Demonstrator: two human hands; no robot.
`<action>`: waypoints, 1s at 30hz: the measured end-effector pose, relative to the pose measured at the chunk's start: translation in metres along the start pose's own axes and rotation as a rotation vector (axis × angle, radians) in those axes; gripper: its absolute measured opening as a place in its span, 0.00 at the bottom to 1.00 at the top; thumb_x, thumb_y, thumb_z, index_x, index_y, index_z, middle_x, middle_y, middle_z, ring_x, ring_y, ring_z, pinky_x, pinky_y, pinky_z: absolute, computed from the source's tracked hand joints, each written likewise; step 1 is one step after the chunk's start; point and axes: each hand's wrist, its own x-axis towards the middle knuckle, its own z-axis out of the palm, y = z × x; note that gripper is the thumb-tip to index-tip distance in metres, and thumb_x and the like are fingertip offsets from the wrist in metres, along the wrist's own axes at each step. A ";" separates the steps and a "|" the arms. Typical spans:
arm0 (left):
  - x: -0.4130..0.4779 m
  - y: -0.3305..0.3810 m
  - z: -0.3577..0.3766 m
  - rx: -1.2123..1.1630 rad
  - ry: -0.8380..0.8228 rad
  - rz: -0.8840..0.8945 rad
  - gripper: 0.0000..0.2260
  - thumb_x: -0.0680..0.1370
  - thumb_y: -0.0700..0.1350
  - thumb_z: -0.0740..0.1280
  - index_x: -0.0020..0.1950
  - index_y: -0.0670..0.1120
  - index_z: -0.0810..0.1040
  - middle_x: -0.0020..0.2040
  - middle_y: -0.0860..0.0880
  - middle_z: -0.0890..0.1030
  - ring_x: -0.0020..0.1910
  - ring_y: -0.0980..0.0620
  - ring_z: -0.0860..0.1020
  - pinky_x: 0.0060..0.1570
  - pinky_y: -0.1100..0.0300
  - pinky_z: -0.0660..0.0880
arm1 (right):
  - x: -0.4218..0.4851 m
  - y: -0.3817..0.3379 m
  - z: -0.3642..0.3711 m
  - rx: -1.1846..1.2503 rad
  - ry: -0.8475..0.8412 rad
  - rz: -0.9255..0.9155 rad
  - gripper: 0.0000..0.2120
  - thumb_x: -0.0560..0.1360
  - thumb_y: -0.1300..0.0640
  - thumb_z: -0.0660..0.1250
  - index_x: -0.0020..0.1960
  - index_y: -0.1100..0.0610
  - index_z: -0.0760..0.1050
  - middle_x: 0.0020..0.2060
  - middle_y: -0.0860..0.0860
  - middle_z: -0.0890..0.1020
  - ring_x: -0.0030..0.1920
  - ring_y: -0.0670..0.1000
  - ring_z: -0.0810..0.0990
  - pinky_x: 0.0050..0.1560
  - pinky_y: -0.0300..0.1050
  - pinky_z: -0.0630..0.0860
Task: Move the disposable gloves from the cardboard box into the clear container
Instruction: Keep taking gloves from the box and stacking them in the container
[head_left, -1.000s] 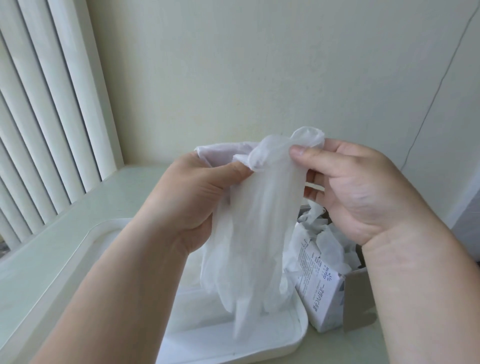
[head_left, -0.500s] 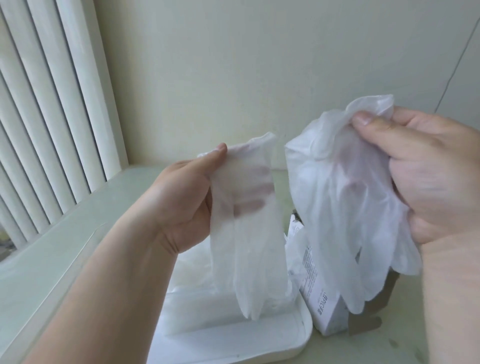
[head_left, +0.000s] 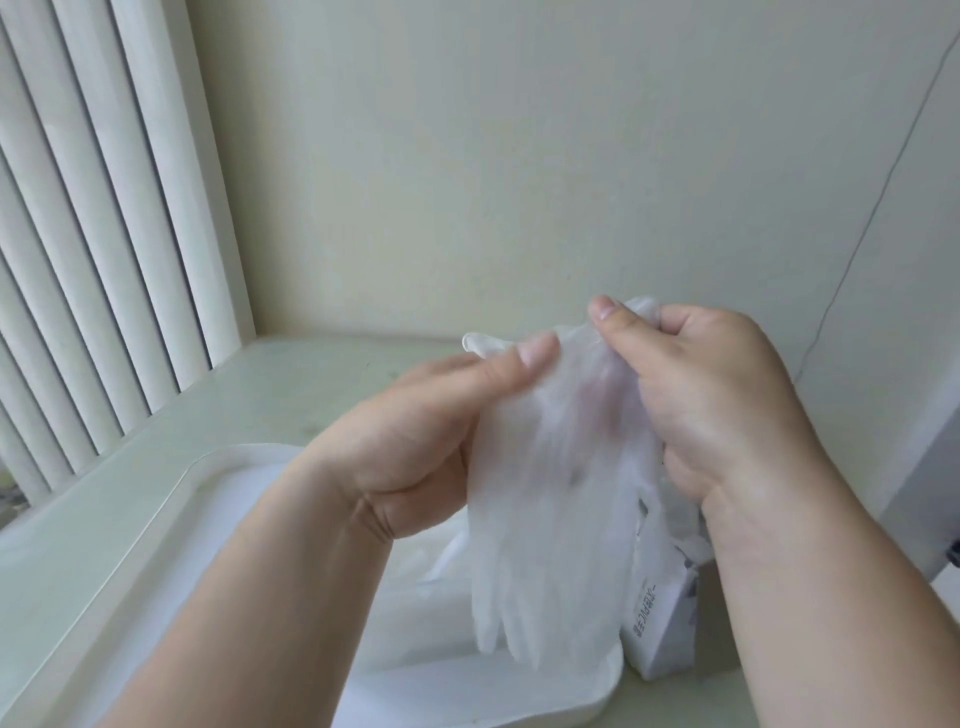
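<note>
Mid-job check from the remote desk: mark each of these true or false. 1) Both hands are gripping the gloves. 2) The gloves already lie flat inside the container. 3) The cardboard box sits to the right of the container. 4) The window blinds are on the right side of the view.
1) Both hands grip the gloves: true. The left hand and right hand pinch the gloves at the top.
2) False. They hang in the air above the clear container, fingers downward.
3) True. The cardboard box stands at the container's right edge.
4) False. The blinds are on the left.
</note>
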 end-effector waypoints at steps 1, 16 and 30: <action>-0.001 0.000 -0.002 0.040 -0.018 0.009 0.18 0.76 0.45 0.71 0.63 0.37 0.80 0.57 0.40 0.83 0.55 0.44 0.83 0.55 0.52 0.79 | 0.000 0.000 0.000 -0.004 -0.008 0.016 0.27 0.69 0.42 0.73 0.41 0.69 0.76 0.35 0.65 0.80 0.34 0.54 0.76 0.40 0.63 0.80; 0.004 0.000 0.006 0.138 0.586 0.135 0.33 0.70 0.61 0.68 0.57 0.31 0.78 0.55 0.35 0.83 0.55 0.40 0.83 0.63 0.43 0.76 | 0.002 -0.005 -0.021 -0.013 -0.303 0.039 0.11 0.73 0.63 0.73 0.50 0.71 0.79 0.46 0.67 0.85 0.42 0.65 0.85 0.39 0.49 0.77; 0.004 -0.005 0.003 0.254 0.281 0.277 0.15 0.77 0.43 0.69 0.60 0.37 0.81 0.57 0.39 0.84 0.57 0.42 0.83 0.58 0.51 0.79 | 0.000 -0.009 -0.012 0.120 -0.194 -0.090 0.11 0.73 0.64 0.74 0.35 0.54 0.77 0.31 0.50 0.80 0.31 0.48 0.78 0.29 0.38 0.73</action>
